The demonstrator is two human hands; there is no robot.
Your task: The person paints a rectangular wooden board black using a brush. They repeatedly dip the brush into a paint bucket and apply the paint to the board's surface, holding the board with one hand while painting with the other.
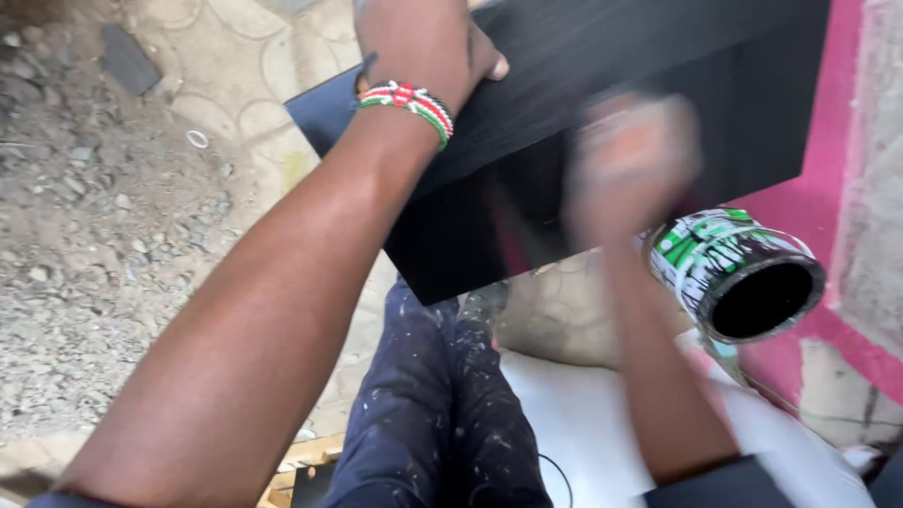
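A large black-painted box (658, 56) fills the top right, its glossy side facing me. My left hand (423, 42), with a beaded red, white and green wristband, grips the box's top left edge. My right hand (635, 165) is heavily blurred against the box's shiny front face; what it holds cannot be made out. An open paint tin (738, 273) with black paint inside and a green and white label stands just right of my right forearm.
My paint-spattered dark trouser leg (442, 404) is below the box. A white sheet (583, 423) lies beside it. Gravelly ground (94, 226) spreads left, and a pink painted wall (828, 188) runs along the right.
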